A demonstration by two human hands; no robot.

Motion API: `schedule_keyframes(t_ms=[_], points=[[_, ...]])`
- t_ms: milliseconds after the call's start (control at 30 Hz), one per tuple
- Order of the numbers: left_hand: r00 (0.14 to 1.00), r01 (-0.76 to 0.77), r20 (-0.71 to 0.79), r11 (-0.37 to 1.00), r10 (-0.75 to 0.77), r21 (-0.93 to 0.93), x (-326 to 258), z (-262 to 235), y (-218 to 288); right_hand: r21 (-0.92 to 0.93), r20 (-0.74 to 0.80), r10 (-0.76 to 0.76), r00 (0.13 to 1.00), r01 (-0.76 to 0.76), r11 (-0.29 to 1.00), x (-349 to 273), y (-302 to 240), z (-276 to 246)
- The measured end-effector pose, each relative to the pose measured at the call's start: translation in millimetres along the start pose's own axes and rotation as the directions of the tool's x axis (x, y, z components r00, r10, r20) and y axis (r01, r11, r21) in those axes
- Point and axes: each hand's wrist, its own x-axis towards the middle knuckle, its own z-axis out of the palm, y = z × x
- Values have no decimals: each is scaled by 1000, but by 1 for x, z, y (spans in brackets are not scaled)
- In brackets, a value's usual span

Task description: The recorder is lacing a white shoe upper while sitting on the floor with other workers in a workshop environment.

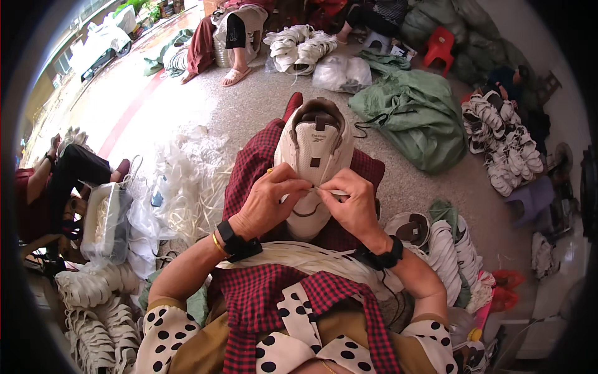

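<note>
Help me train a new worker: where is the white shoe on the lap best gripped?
Probably by the sides of the white shoe at mid-length, coming from both flanks. It lies sole-down along the lap, opening away, and the left hand and right hand already meet over its front, pinching a white lace.

White shoe upper point(313, 163) on lap, heel end away. Left hand point(269, 201) and right hand point(351, 202) pinching white lace point(328, 192) at its midline. Green sack point(413, 112) right of upper; loose laces point(190, 181) left.
</note>
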Motion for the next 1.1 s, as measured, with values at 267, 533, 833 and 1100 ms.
schedule_keyframes(t_ms=[267, 533, 833, 1100], points=[[1000, 16, 24, 1000, -15, -22, 0, -2, 0, 152, 130, 71, 989, -91, 984, 3, 17, -1], [999, 46, -21, 997, -47, -66, -1, -2, 0, 39, 43, -22, 999, 21, 999, 1, 8, 4], [988, 144, -37, 980, -151, -139, 0, -6, -11, -135, 22, -49, 999, 51, 990, -3, 2, 10], [983, 174, -32, 974, -180, -149, -1, -3, -13, -221, -17, -137, 990, 130, 967, -2, 1, 12]])
